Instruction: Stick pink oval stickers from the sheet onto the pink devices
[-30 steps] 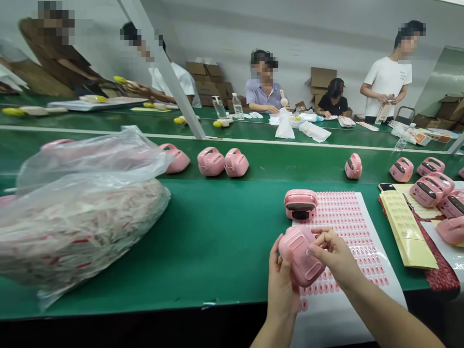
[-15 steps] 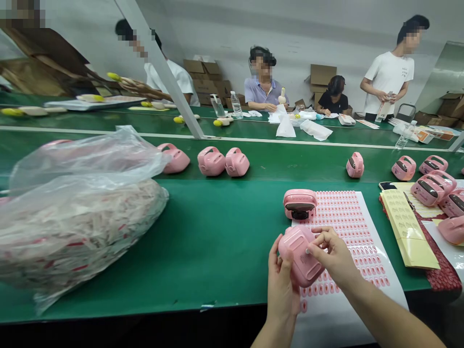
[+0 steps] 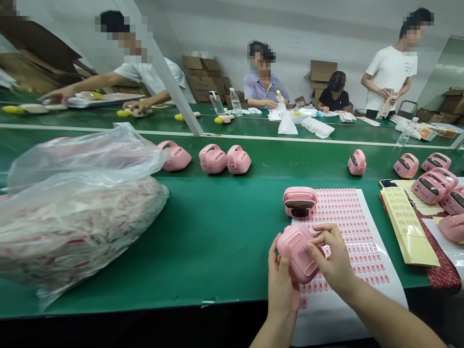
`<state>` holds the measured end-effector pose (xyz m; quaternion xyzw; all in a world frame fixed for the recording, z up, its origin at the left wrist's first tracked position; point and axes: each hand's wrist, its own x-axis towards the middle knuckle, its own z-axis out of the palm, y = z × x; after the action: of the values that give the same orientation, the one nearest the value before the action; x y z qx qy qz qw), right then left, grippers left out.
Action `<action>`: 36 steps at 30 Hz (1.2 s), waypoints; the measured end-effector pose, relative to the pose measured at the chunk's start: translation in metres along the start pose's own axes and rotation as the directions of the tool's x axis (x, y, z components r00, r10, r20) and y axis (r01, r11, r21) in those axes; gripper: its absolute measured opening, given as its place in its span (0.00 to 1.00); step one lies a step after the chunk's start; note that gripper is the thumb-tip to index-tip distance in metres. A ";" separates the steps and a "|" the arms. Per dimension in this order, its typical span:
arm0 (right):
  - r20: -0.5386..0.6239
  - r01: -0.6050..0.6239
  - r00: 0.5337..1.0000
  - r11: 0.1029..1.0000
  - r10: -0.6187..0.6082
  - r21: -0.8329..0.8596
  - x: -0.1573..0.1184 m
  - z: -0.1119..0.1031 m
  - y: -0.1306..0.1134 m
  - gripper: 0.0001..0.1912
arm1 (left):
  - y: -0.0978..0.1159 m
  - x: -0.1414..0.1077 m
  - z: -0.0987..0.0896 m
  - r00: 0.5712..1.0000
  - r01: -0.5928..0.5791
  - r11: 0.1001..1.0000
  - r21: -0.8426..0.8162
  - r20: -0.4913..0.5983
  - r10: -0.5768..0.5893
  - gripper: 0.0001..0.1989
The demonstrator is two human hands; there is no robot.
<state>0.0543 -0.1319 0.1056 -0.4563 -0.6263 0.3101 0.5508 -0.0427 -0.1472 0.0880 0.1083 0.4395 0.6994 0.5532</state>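
Observation:
My left hand [image 3: 283, 278] is wrapped round the lower left side of a pink plastic case [image 3: 300, 251], whose flat ribbed face is turned up. The fingers of my right hand [image 3: 331, 256] are bent together at the case's right edge; whether something small is between them is hidden. Under both hands lies a white sheet [image 3: 362, 212] with rows of small pink oval stickers. Just behind the held case, a second pink case [image 3: 300, 202] with a dark front stands at the sheet's upper left corner.
A big clear plastic bag [image 3: 83, 227] of small packets fills the left. Pink cases [image 3: 212, 159] stand along the strip behind. At right are yellow sticker sheets [image 3: 409, 227] and more pink cases [image 3: 429, 186]. People work at a far table [image 3: 253, 128] behind a slanted metal post [image 3: 174, 87].
A small white round thing seen at my right fingertips is no longer visible. At the far left, a person has leaned over the far table with both arms out.

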 end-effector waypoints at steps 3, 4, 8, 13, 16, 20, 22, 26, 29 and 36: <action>-0.026 0.037 0.999 0.999 -0.036 0.022 -0.003 -0.001 0.004 0.06 | -0.002 0.000 0.000 1.000 -0.026 1.000 0.005 -0.014 0.026 0.26; -0.021 0.031 0.999 0.999 -0.030 0.033 -0.004 -0.001 0.007 0.06 | -0.002 0.000 0.000 1.000 -0.018 1.000 0.000 -0.016 0.018 0.26; 0.065 -0.034 0.997 0.996 0.028 0.084 -0.016 0.006 0.021 0.15 | -0.003 -0.001 0.002 0.998 0.060 0.998 -0.036 0.006 -0.060 0.32; 0.044 0.021 0.999 0.998 -0.023 0.060 -0.025 0.013 0.029 0.18 | -0.001 -0.003 0.001 0.988 0.086 0.996 0.032 0.126 -0.089 0.40; 0.036 0.011 0.999 0.998 -0.013 0.070 -0.023 0.011 0.034 0.19 | -0.001 -0.004 -0.002 0.982 0.041 0.995 0.088 0.178 -0.057 0.39; 0.074 -0.009 0.997 0.996 0.003 0.083 -0.022 0.006 0.046 0.21 | -0.001 -0.006 -0.005 0.972 -0.008 0.988 0.151 0.235 -0.028 0.48; 0.090 -0.018 0.996 0.997 0.011 0.081 -0.022 0.006 0.050 0.22 | -0.002 -0.006 -0.006 0.973 -0.029 0.988 0.153 0.231 -0.007 0.49; 0.113 -0.003 0.994 0.996 -0.007 0.089 -0.023 0.009 0.044 0.23 | -0.004 -0.002 -0.009 0.984 -0.016 0.996 0.083 0.180 0.001 0.40; 0.143 -0.002 0.990 0.989 -0.019 0.148 -0.025 0.008 0.037 0.24 | -0.004 0.002 -0.012 0.989 0.095 0.995 -0.021 0.120 -0.092 0.34; 0.205 0.106 0.975 0.992 -0.091 -0.063 -0.066 -0.001 0.057 0.25 | 0.011 0.018 -0.025 0.984 0.113 0.981 -0.157 -0.122 -0.133 0.20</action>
<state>0.0672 -0.1703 0.0279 -0.4108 -0.7115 0.3040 0.4822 -0.0722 -0.1440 0.0752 -0.0076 0.4272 0.7004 0.5718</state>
